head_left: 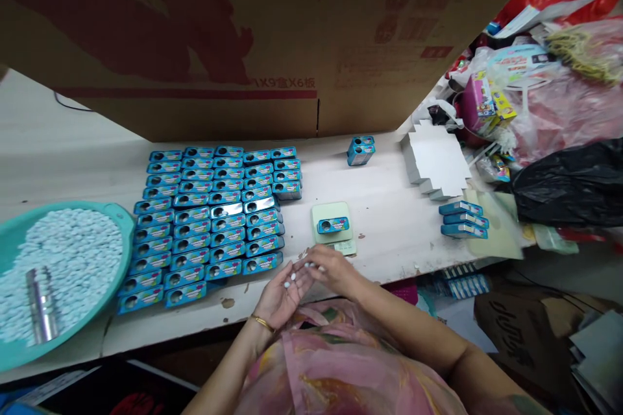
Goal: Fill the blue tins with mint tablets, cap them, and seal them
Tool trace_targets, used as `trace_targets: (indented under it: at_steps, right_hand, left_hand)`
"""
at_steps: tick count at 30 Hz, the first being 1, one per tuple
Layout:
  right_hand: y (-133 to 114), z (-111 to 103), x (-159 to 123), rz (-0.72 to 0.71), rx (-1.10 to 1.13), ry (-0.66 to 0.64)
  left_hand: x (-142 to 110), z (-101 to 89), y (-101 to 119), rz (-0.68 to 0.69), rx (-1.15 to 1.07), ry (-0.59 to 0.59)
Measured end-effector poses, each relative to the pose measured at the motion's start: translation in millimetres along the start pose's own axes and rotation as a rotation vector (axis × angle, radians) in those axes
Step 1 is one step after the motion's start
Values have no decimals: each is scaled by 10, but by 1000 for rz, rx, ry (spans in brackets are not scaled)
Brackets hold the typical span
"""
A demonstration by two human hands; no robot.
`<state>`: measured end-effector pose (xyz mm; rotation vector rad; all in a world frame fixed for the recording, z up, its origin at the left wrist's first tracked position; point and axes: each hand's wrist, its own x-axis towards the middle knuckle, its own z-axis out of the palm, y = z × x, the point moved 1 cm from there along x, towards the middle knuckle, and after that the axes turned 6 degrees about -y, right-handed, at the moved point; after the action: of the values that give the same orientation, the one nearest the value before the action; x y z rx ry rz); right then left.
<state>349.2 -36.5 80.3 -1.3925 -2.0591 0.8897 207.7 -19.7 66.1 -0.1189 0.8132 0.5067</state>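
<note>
My left hand [285, 295] is palm up near the table's front edge, cupped under a few pale blue candies [293, 277]. Above its fingers, my right hand [335, 269] has its fingers bent together, with a pale candy at the thumb. Just beyond both hands is a small pale green scale [318, 211]. On it rests a blue tin [333, 225] with a round dark window. Left of the hands, rows of similar blue tins [192, 214] stand close together. A teal basin [127, 233] at the far left holds many such candies and a metal cylinder [41, 305].
A large cardboard box [292, 32] closes off the table's back. At right are a stack of white cartons [438, 155] and three blue tins [464, 219]. Two more tins [361, 150] stand near the box. Bags, including a black one [569, 181], crowd the right side.
</note>
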Motion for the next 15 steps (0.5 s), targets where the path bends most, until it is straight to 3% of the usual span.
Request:
trace_targets:
  at_steps: [3,9,13,15]
  right_hand:
    - [198,-290,90,99,-66,150]
    - [507,-433,145,174,-224,150]
    - [381,-349,42,149,-216,183]
    - [203,-227,-19,60,-205,77]
  left_hand:
    - [27,72,70,16,51,-1]
    - [-3,56,56,23,73,39]
    - [-11,13,-6,-6,42,52]
    - [-6,-6,-30,-7,11,44]
